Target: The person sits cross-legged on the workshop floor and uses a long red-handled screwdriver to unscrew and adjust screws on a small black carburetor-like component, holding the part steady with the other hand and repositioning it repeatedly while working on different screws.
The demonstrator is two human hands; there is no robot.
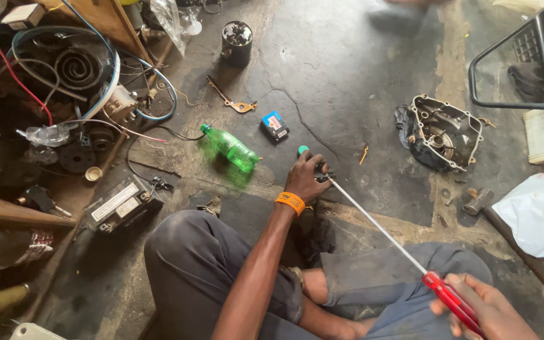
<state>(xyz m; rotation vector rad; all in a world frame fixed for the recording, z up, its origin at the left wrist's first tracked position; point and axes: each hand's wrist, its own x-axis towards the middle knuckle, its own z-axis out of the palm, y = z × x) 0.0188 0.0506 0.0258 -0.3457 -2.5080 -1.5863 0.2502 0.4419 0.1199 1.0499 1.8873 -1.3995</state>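
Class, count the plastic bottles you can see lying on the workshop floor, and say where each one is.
1: a green bottle lies on the floor, beside the left hand. Others may be hidden in the clutter at left.

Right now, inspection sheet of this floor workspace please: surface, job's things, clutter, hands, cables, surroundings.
Surface: dark cracked concrete floor, stained.
Job's things: long screwdriver with red handle, its tip at a small part under the left hand; that part is hidden by the fingers.
Clutter: green plastic bottle, small blue box, black cylinder, metal engine cover, hammer, white plastic bag.
Hands: left hand closed over the small part, orange wristband; right hand grips the red handle.
Cables: coiled hoses and wires, left.
Surroundings: black battery, metal frame top right.
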